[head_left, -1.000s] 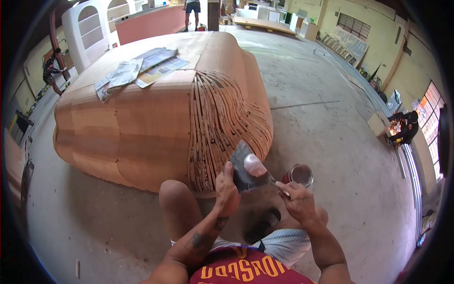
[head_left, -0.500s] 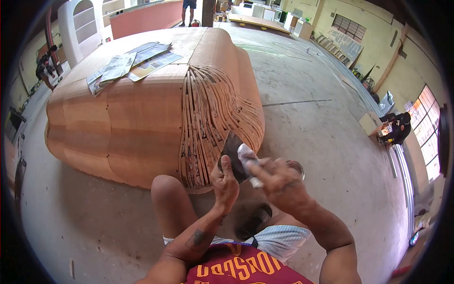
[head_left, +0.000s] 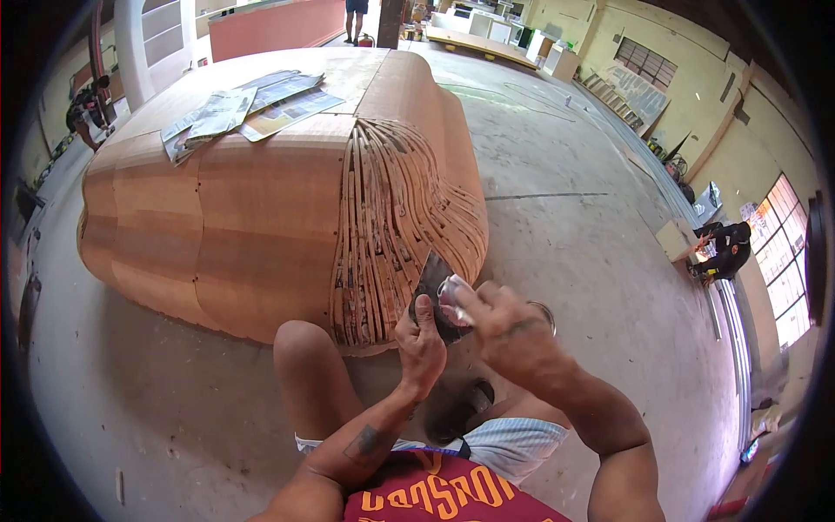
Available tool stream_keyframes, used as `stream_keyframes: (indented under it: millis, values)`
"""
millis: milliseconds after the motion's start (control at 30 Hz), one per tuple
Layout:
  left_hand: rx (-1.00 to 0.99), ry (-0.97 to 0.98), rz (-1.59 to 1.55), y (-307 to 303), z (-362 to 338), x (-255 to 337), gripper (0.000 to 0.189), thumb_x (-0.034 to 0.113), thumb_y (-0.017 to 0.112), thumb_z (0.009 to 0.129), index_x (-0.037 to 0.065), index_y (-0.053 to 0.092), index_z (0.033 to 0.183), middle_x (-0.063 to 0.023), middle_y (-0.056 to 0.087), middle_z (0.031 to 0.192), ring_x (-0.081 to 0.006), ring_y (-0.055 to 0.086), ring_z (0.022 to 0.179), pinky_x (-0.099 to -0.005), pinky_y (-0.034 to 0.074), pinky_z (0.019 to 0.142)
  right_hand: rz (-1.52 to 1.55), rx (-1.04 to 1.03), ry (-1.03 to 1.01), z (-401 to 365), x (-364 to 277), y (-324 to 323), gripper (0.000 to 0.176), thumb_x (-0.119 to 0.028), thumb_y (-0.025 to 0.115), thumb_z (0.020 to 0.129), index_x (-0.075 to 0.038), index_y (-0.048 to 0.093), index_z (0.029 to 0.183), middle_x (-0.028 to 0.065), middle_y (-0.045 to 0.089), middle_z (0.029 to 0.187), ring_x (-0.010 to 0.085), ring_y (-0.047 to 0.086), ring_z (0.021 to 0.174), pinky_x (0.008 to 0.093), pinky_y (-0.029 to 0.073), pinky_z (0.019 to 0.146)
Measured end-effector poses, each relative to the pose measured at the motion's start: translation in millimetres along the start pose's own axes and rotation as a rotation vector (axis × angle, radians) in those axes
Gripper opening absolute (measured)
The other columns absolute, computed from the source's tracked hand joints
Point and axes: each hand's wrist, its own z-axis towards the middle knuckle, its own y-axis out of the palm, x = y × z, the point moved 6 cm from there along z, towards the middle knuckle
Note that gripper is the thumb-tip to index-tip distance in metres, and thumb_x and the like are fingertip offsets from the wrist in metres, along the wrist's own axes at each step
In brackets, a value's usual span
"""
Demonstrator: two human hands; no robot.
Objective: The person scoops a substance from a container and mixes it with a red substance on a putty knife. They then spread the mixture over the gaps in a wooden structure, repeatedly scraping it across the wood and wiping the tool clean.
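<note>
A dark flat sheet is gripped by my left hand, its thumb lying on the near face. My right hand pinches a crumpled whitish cloth against the sheet's right part. Behind both hands stands a large curved wooden form, with dark-gapped wavy strips on its right end. Folded newspapers lie on its top. A round container is partly hidden behind my right hand.
A person in dark clothes crouches at the right near a box. Long metal bars lie along the right side. Another person is at the far left, and a person's legs show at the back beside a pillar.
My right hand and the cloth have shifted slightly across the dark sheet. The cloth appears more bunched under the fingers. My left hand still holds the sheet, slightly right of before.
</note>
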Motion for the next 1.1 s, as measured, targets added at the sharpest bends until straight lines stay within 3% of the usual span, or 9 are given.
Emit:
stream_keyframes:
  millis: [167, 267, 333, 467, 567, 667, 767, 867, 1100]
  values:
    - [0.038, -0.089, -0.081, -3.7, -1.0, 1.5, 0.043, 0.037, 0.045, 0.111, 0.003, 0.063, 0.093, 0.0039, 0.058, 0.079, -0.0039, 0.047, 0.068, -0.0242, 0.04, 0.057, 0.087, -0.023, 0.017, 6.1, -2.0, -12.3, 0.05, -0.004, 0.067, 0.082, -0.002, 0.058, 0.132, 0.0158, 0.064, 0.108, 0.034, 0.066, 0.096, 0.0422, 0.057, 0.08]
    - [0.052, 0.058, 0.069, -3.9, 0.9, 7.7, 0.044, 0.038, 0.045, 0.111, 0.003, 0.063, 0.093, 0.0028, 0.06, 0.079, -0.0046, 0.051, 0.067, -0.0238, 0.044, 0.057, 0.095, -0.016, 0.062, 8.6, -1.9, -6.4, 0.049, -0.001, 0.065, 0.082, -0.003, 0.061, 0.132, 0.0167, 0.063, 0.103, 0.0356, 0.065, 0.097, 0.0439, 0.055, 0.081]
    - [0.028, 0.027, 0.083, -5.9, 0.9, 8.2, 0.043, 0.038, 0.045, 0.111, 0.003, 0.063, 0.094, 0.0022, 0.061, 0.08, -0.0049, 0.053, 0.067, -0.024, 0.047, 0.057, 0.205, -0.003, -0.039, 2.7, -1.6, 1.9, 0.05, 0.0, 0.064, 0.083, -0.005, 0.061, 0.133, 0.017, 0.063, 0.105, 0.0367, 0.065, 0.097, 0.0444, 0.055, 0.082]
    - [0.01, -0.066, 0.05, -15.2, 6.2, -4.7, 0.043, 0.038, 0.044, 0.111, 0.002, 0.064, 0.1, 0.0, 0.064, 0.082, -0.0075, 0.06, 0.07, -0.0261, 0.054, 0.058, 0.211, 0.033, 0.084, 8.2, 6.0, -32.1, 0.047, -0.006, 0.066, 0.086, -0.003, 0.061, 0.133, 0.0167, 0.065, 0.106, 0.0356, 0.066, 0.099, 0.0436, 0.056, 0.084]
    - [-0.014, -0.235, -0.26, -10.7, 6.2, -2.1, 0.044, 0.039, 0.04, 0.112, 0.001, 0.063, 0.109, -0.0024, 0.067, 0.086, -0.0104, 0.063, 0.07, -0.0266, 0.054, 0.057, 0.318, 0.133, 0.034, 6.1, 18.1, -39.5, 0.047, -0.002, 0.065, 0.088, -0.006, 0.062, 0.134, 0.0156, 0.065, 0.108, 0.0344, 0.066, 0.097, 0.0419, 0.056, 0.085]
    - [-0.123, -0.306, -0.558, -9.4, 9.3, 3.2, 0.047, 0.039, 0.036, 0.112, 0.0, 0.056, 0.125, -0.0098, 0.07, 0.105, -0.0183, 0.071, 0.086, -0.0318, 0.061, 0.068, 0.422, 0.275, -0.027, 0.9, 21.7, -39.5, 0.048, 0.002, 0.064, 0.088, -0.006, 0.063, 0.135, 0.0149, 0.066, 0.112, 0.0323, 0.067, 0.097, 0.0392, 0.055, 0.086]
    - [-0.157, -0.338, -0.68, -7.1, 11.8, 8.2, 0.049, 0.039, 0.033, 0.112, -0.001, 0.049, 0.136, -0.0156, 0.065, 0.125, -0.0252, 0.07, 0.108, -0.0409, 0.062, 0.088, 0.508, 0.446, -0.028, -8.5, 21.9, -30.1, 0.047, 0.005, 0.065, 0.088, -0.005, 0.063, 0.134, 0.0156, 0.066, 0.115, 0.0302, 0.067, 0.1, 0.0372, 0.054, 0.087]
    - [-0.185, -0.342, -0.734, -6.3, 12.6, 14.5, 0.051, 0.039, 0.031, 0.112, -0.002, 0.045, 0.141, -0.0186, 0.059, 0.135, -0.0299, 0.064, 0.121, -0.0479, 0.055, 0.104, 0.597, 0.519, -0.001, -13.6, 20.0, -24.0, 0.046, 0.005, 0.065, 0.089, -0.003, 0.062, 0.135, 0.0162, 0.065, 0.115, 0.0299, 0.067, 0.104, 0.0366, 0.054, 0.088]
    - [-0.195, -0.305, -0.704, -11.7, 17.1, 25.2, 0.052, 0.041, 0.035, 0.112, -0.002, 0.048, 0.138, -0.0175, 0.062, 0.131, -0.0282, 0.066, 0.118, -0.0465, 0.056, 0.103, 0.688, 0.32, -0.032, -17.1, 23.0, -4.6, 0.048, 0.002, 0.067, 0.09, -0.003, 0.052, 0.136, 0.0181, 0.062, 0.118, 0.0333, 0.066, 0.109, 0.0391, 0.054, 0.09]
